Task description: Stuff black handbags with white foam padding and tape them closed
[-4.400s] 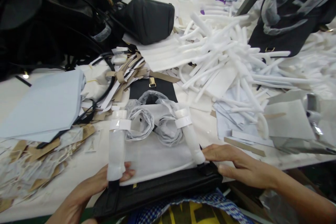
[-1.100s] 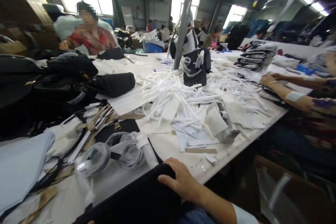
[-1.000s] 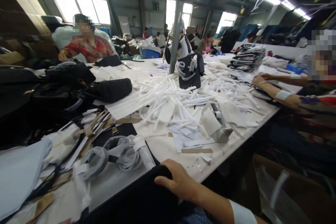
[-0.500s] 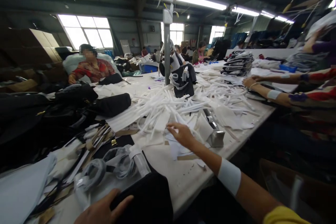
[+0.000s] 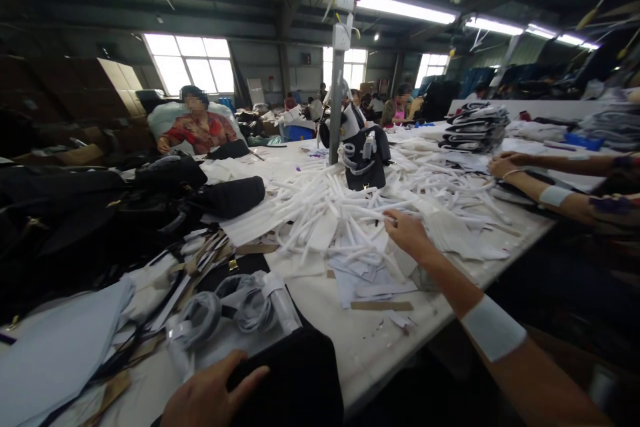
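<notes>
At the bottom of the view, my left hand (image 5: 213, 390) grips the edge of a black bag (image 5: 300, 373), thumb on its near face and fingers behind. Grey plastic-wrapped coils (image 5: 255, 303), probably the bag's straps or handles, lie just beyond it. My right hand (image 5: 407, 233) reaches over the table, fingers forward and slightly apart, at the edge of a heap of white strips (image 5: 345, 203). I see nothing held in it. Beneath its wrist shows a greyish piece (image 5: 424, 278), mostly hidden by the arm. White paper scraps (image 5: 355, 280) lie left of this hand.
Black bags (image 5: 230, 197) crowd the left side. A metal post (image 5: 336, 100) rises from the table (image 5: 325, 320), with a wrapped black bag (image 5: 367, 160) beside it. A co-worker's hands (image 5: 505, 165) work at the right near a stack of folded pieces (image 5: 475, 127). Another person (image 5: 200, 130) sits behind.
My right hand has moved right, from the paper scraps to where the tape dispenser stood, now largely covered. The view has turned left. My left hand keeps its hold on the bag.
</notes>
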The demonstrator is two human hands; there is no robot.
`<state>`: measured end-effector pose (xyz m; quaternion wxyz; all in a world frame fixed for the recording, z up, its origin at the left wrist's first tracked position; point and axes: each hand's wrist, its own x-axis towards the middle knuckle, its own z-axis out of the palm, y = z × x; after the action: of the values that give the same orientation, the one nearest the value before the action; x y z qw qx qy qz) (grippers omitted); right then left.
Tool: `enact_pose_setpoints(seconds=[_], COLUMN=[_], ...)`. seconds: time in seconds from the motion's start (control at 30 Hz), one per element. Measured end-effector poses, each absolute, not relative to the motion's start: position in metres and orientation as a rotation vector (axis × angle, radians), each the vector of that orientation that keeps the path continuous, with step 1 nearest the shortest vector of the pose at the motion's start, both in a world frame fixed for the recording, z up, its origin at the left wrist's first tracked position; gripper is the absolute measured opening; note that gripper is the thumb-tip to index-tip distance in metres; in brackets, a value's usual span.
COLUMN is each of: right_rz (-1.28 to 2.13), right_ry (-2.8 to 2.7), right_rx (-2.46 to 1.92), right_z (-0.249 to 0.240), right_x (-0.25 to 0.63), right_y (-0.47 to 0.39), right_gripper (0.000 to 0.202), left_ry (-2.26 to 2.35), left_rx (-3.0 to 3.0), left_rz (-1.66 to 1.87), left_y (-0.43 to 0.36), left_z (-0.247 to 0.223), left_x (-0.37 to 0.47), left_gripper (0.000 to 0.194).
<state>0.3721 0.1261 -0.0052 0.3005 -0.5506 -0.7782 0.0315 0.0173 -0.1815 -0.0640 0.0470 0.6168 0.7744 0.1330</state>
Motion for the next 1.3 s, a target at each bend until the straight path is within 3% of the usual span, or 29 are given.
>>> enact_pose_setpoints(seconds=[0.1, 0.33, 0.73, 0.97, 1.3], right_rz=[0.076, 0.666, 1.101, 1.400, 1.582], right_ry=[-1.929, -1.834, -2.039, -2.340, -2.604], right_rx=[-1.545, -1.620, -1.421, -1.118, -0.797], right_z=[0.006, -0.025, -0.055, -0.064, -0.060], right_x=[0.411, 0.470, 0.400, 0.310, 0.254], right_y=[0.078, 0.016, 0.031, 0.014, 0.012], right_gripper=[0.034, 0.047, 0.060, 0.045, 0.025], left_ry=[2.469, 2.520, 2.435, 2.437, 2.266], left_rx=[1.895, 1.952, 2.215, 2.289, 2.167], left_rz=[0.337, 0.228, 0.621, 0.821, 0.676], left_y=[-0.183, -0.186, -0.194, -0.193, -0.193], left_z=[-0.066, -0.058, -0.069, -0.070, -0.053], left_x=[0.022, 0.031, 0.029, 0.031, 0.032], left_gripper=[0.038, 0.044, 0.054, 0.054, 0.050])
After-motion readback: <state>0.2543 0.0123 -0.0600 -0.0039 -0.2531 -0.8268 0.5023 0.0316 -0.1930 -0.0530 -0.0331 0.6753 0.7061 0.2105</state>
